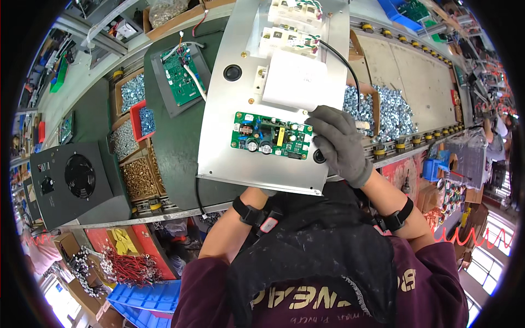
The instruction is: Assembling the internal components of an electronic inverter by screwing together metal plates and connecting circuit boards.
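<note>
A bare metal panel lies before me, its near edge tilted toward my body. A green circuit board with coils and capacitors is on its lower half. My right hand, in a grey glove, is closed at the board's right end, beside a black grommet; what its fingertips hold, if anything, is hidden. My left hand is almost wholly hidden under the panel's near edge, fingers out of sight. Above the board are a white rectangular part and white blocks with wires.
Left of the panel lies a grey plate with a green board. Bins of screws, a red tray and a black fan panel stand farther left. Loose silver hardware is heaped at right. A black cable curves over the panel.
</note>
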Motion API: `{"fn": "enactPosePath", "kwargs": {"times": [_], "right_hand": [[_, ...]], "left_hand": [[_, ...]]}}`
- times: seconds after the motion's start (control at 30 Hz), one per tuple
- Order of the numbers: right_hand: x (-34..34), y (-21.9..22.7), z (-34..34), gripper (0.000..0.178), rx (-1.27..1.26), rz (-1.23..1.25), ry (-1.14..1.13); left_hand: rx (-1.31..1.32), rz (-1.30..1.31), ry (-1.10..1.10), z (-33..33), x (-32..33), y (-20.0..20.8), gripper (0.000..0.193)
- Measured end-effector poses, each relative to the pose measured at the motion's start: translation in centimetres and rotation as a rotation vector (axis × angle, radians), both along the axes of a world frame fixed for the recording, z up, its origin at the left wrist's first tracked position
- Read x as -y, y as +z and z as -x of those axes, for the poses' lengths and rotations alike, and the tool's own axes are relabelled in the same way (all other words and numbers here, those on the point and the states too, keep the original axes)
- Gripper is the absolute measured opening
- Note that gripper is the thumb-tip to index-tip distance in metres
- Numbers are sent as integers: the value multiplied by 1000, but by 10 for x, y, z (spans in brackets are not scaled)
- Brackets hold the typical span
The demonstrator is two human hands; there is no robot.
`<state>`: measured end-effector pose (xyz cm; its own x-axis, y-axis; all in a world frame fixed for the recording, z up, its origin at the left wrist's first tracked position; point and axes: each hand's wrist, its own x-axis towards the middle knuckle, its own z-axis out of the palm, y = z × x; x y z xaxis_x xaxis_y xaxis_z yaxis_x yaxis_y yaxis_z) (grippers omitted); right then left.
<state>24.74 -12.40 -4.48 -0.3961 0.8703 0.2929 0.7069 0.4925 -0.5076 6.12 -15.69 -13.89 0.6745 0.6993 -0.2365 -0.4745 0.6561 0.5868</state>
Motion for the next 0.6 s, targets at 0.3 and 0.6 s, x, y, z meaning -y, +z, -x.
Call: {"fn": "enactPosePath", "kwargs": {"times": [0.3, 0.6], "right_hand": [[-2, -2, -5, 36, 12, -17, 33], [-4, -6, -6, 34, 13, -43, 62]], "left_hand": [[183, 100, 73, -9, -1, -2, 47], [393, 212, 194, -11, -9, -7, 49]]}}
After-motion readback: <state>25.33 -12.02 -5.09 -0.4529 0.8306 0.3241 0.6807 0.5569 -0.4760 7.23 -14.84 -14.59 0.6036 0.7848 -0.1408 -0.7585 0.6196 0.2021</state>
